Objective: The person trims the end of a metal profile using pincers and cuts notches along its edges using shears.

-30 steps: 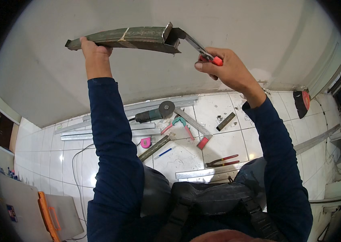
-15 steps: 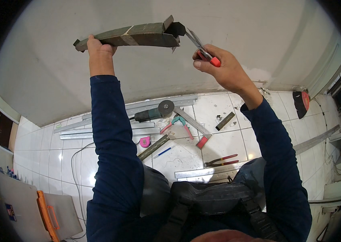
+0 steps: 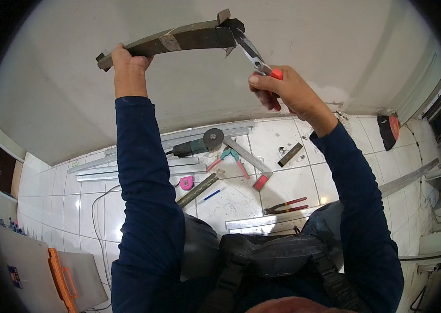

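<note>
My left hand is closed around the left end of a dark grey-green metal channel, raised in front of the pale wall. A light band crosses the channel's middle. Its right end has cut flaps, one bent upward and one dark tab sticking out to the right. My right hand grips the red handles of metal snips. The long silver jaws point up and left, and their tips are at the dark tab of the channel. Whether the jaws bite into the metal cannot be made out.
On the white tiled floor lie an angle grinder, metal strips, a try square, teal-and-pink pliers, a pink tape measure, a blue pen and red-handled pincers. A grey case stands lower left.
The channel's right end has tilted up and a little right. My right hand has turned and moved slightly down, bringing the snips' jaws onto the end tab.
</note>
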### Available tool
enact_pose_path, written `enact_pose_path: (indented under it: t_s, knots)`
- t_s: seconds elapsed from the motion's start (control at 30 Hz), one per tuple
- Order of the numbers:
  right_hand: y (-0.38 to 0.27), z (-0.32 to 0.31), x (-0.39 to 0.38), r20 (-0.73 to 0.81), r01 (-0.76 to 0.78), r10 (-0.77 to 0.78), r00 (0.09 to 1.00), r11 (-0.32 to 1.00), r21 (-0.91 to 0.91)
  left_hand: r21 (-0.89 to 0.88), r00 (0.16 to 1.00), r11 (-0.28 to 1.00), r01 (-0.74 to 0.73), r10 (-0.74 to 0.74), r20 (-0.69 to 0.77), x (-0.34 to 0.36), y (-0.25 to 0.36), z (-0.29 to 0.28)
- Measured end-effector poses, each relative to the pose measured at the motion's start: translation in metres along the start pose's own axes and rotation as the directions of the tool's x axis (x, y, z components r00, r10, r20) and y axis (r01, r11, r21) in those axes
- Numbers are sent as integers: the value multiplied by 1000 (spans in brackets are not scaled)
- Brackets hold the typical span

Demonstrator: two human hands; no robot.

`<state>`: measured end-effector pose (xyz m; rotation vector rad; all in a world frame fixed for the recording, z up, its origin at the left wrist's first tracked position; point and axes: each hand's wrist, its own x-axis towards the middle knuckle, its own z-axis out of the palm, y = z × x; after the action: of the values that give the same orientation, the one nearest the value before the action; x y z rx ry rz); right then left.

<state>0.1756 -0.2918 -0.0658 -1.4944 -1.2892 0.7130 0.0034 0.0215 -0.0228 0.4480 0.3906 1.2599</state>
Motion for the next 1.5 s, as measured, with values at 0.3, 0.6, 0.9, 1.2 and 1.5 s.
enact_pose_path:
  t_s: [0.3, 0.6, 0.9, 1.2, 1.5]
  knots:
    - [15, 14, 5, 22, 245, -244, 970, 967, -65, -165, 987, 985, -52, 76, 141, 12, -6, -4]
    - [-17, 11, 0, -78, 282, -283, 956, 959, -25, -168, 994, 983, 77, -62, 95, -5, -18, 1]
    - [-14, 30, 2, 113, 394, -420, 901, 898, 197, -9, 995, 996, 85, -85, -57, -53, -20, -25]
    - [70, 51, -62, 363, 51, 1, 932, 990, -133, 356, 908, 850, 387, -286, -306, -110, -74, -164]
    - [9, 24, -36, -375, 559, -784, 494, 617, -554, 7, 778, 789, 615, -608, 157, -83, -68, -207]
